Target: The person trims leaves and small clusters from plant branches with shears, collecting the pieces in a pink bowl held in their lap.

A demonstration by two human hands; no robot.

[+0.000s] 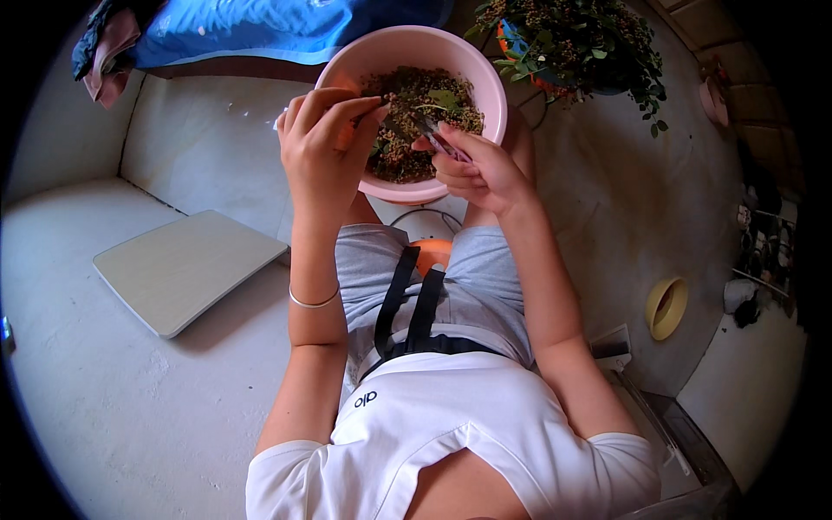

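A pink basin (496,104) stands in front of my knees, with small brownish-green berries (400,165) and some green leaves (444,99) inside. Over its left side hovers my left hand (328,130), thumb and fingers closed in a pinch near a small dark bit; what they hold is too small to make out. At the basin's right side my right hand (482,166) grips scissors (451,151) with pinkish handles. Their blades point up and left, over the berries, and their tips are hard to pick out from the plant pieces.
Leafy branches with berry clusters (598,43) fill a container at the upper right. A blue cloth (243,30) covers something low at the far left. A pale flat board (191,270) lies left of me. A yellow bowl (666,308) sits on the floor to the right.
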